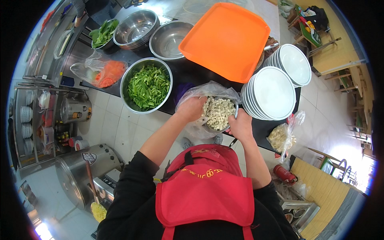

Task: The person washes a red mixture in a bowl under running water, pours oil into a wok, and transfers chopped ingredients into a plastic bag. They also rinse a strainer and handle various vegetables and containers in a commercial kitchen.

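Note:
A metal bowl (216, 130) of pale diced food (221, 114) is held at the near edge of the black counter. My right hand (241, 124) grips its right rim, thumb toward the inside. At the bowl's left side, my left hand (193, 108) is closed on a clear plastic bag (200, 128), its fingertips against the dice and partly hidden. The bag spreads behind and to the left of the bowl. Left of my hands stands a steel bowl (123, 95) of chopped green stalks (148, 87). Stacked white bowls (274, 93) rise just right of my right hand.
An orange tray (225, 42) lies behind the bowl. Steel basins (136, 28), leafy greens (105, 32) and bagged carrot-coloured food (111, 73) line the left. A tied bag (282, 138) hangs at the right edge. A person's arm (78, 10) shows top left.

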Demonstrator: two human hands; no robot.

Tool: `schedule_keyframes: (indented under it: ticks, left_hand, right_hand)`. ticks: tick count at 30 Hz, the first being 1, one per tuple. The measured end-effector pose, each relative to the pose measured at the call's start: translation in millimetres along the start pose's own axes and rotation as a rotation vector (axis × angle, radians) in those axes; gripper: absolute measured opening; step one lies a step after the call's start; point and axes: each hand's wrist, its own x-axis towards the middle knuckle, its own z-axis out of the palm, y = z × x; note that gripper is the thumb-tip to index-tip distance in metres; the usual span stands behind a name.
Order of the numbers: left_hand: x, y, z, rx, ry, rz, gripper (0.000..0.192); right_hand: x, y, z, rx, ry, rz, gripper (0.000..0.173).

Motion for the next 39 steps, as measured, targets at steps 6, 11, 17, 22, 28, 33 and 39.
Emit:
schedule_keyframes:
  ticks: [6, 11, 17, 22, 28, 33, 39]
  left_hand:
    - [-12.9, 24.0, -7.7, 0.091, 0.133, 0.391, 0.076]
    - [-8.6, 22.5, -7.2, 0.009, 0.037, 0.378, 0.068]
    - [-6.2, 11.8, 0.0, 0.077, 0.008, 0.311, 0.049]
    - [-7.7, 6.3, -0.9, 0.046, 0.107, 0.197, 0.044]
    - [-20.5, 22.1, 0.3, 0.031, 0.259, 0.428, 0.061]
    - [-23.4, 35.4, 6.1, 0.174, 0.261, 0.328, 0.058]
    - [-14.5, 18.8, 15.5, 0.27, 0.193, 0.286, 0.038]
  right_hand:
    - [-0.8, 2.7, 3.2, 0.08, 0.003, -0.018, 0.022]
    - [-3.6, 13.3, 1.9, 0.137, 0.022, -0.007, 0.022]
    - [-12.2, 32.2, 7.3, 0.189, 0.091, 0.011, 0.02]
    - [-17.3, 44.3, 8.7, 0.299, 0.147, 0.011, 0.016]
    - [-18.8, 48.2, 16.2, 0.387, 0.141, 0.009, 0.015]
    - [-21.2, 47.0, 17.2, 0.374, 0.14, -0.012, 0.015]
    - [-25.8, 42.8, 15.0, 0.297, 0.175, -0.015, 0.017]
